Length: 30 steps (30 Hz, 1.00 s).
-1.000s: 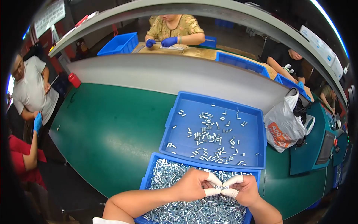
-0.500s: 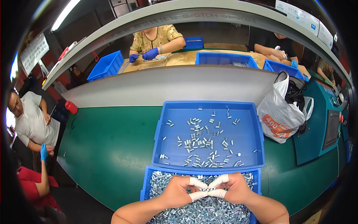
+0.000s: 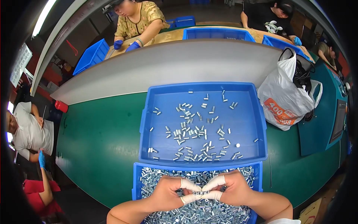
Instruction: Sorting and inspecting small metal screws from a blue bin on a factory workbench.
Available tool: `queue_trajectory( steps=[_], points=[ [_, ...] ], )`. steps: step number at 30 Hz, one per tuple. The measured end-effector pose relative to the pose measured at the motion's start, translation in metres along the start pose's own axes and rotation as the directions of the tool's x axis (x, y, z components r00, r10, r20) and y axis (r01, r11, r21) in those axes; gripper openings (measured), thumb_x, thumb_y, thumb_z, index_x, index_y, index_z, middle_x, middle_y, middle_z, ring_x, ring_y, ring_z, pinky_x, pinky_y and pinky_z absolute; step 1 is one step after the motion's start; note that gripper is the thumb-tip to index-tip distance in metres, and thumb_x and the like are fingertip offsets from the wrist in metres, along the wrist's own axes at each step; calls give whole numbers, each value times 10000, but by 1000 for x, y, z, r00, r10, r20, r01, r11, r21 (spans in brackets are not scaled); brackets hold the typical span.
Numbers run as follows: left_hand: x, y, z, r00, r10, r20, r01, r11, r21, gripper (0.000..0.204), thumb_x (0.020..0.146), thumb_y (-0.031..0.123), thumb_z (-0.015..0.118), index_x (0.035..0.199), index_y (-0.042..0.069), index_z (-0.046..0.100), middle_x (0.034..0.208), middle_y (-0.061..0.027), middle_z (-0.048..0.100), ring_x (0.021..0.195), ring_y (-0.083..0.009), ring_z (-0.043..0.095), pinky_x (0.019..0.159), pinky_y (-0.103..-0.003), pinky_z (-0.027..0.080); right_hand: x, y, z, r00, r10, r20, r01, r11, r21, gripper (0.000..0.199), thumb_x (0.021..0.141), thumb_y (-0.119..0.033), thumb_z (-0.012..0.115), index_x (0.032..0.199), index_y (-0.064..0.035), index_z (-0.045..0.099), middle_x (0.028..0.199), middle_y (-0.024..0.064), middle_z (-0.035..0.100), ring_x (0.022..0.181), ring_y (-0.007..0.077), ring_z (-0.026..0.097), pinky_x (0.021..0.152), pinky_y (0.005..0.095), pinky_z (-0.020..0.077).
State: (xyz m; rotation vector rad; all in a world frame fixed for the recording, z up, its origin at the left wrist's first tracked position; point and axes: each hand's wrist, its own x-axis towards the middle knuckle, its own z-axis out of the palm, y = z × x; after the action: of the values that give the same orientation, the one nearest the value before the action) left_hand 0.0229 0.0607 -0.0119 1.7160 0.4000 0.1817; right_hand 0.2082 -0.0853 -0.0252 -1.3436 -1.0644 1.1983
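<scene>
My left hand (image 3: 167,191) and my right hand (image 3: 235,188) meet fingertip to fingertip. White covers sit on the thumbs and index fingers of both. Pinched between them is a short row of small silver metal sleeves (image 3: 201,193), their round ends showing. Both hands are above the near blue tray (image 3: 136,186), which is filled with loose metal sleeves (image 3: 197,212). Just beyond it, the larger blue tray (image 3: 167,104) holds scattered sleeves, some upright and others lying down. A pale round piece (image 3: 238,145) lies at its right side.
The green table (image 3: 100,142) extends left, with a red container (image 3: 61,106) at its far edge. A white plastic bag (image 3: 285,97) and a teal machine (image 3: 322,123) stand right. Behind a grey partition (image 3: 167,61), people work beside blue bins; others are at the left.
The view has tilted and shifted, so the trays appear higher and more of the people opposite shows. My hands stay pinched together on the row of sleeves.
</scene>
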Motion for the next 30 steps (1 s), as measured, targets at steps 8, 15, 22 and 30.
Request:
queue_trajectory(
  steps=[8,15,22,30],
  points=[
    [1,0,0,999,6,43,-7,1000,26,212,749,32,823,938,63,731,837,-76,736,683,-124,679,626,-249,537,-1,-5,0,1000,25,13,-25,999,19,159,793,-39,789,941,-45,734,800,68,732,675,103,686,614,238,545],
    [-3,0,5,999,31,27,-32,999,20,198,764,46,792,949,69,726,814,-61,714,662,-135,677,609,-256,537,-2,-9,2,1000,26,11,-26,1000,10,149,787,-44,798,917,-26,726,796,74,733,698,114,697,631,248,550],
    [7,-2,-1,996,-83,36,87,989,-117,211,731,8,837,900,43,715,799,-70,723,688,-103,662,622,-245,515,5,-12,-3,992,125,28,-127,989,73,156,786,7,790,907,-6,692,822,79,725,780,126,702,693,271,562],
    [5,0,0,982,-183,43,187,961,-204,232,706,-59,819,907,3,724,842,-87,731,718,-100,666,627,-224,509,4,-12,0,974,220,56,-227,944,240,137,808,32,763,918,18,682,872,88,724,809,130,701,696,253,560]
  ],
)
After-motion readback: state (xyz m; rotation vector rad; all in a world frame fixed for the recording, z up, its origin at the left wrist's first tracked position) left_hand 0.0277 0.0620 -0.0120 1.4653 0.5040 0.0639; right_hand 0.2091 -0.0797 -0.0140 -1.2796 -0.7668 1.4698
